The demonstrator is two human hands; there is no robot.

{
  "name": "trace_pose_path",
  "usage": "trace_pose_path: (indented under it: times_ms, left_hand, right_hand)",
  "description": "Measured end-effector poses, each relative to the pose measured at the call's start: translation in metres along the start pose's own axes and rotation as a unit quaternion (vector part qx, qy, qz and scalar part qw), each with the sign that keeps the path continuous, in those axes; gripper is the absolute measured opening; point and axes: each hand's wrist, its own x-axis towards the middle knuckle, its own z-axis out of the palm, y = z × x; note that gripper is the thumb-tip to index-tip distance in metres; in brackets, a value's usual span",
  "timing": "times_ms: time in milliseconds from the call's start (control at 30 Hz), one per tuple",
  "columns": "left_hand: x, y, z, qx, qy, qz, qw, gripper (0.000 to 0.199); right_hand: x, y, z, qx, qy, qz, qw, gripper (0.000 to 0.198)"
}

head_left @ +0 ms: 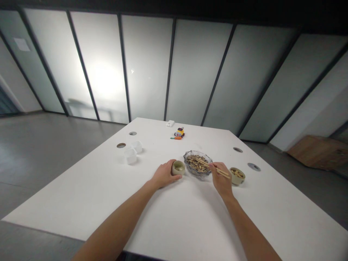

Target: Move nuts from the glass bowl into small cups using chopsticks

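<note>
The left hand (164, 174) curled around the side of a small cup (178, 172), thumb toward the person and fingers behind, while the right hand (222, 183) was closed on a pair of chopsticks (221, 173). The two hands were apart, with a glass bowl (201, 176) of seeds (193, 164) just beyond and between them. The chopsticks slanted down leftward from the right hand, their tips over the seeds; whether they pinched one was too small to tell.

The cup stood just beside the bowl, which seemed a good place for it, since a short path from the seeds left less chance of a drop. Steady, light pressure from the left hand likely suited the cup best. For the right hand, small smooth seeds probably called for even tips, a low angle and a gentle squeeze, as a hard one could have shot a seed away. A second cup (237, 182), holding larger pale pieces, sat just right of the right hand, near enough that a wide wrist swing might have knocked it.
</note>
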Motion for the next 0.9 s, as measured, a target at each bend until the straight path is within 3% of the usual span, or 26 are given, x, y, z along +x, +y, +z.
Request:
trace_pose_path:
  times_ms: [900]
  left_hand:
    - [-0.0001,0.0004,0.0002,0.006,-0.002,0.007,1.0,0.062]
  right_hand:
    - [-0.0023,0.0029,0.0014,0.025,-0.011,0.019,0.999,0.053]
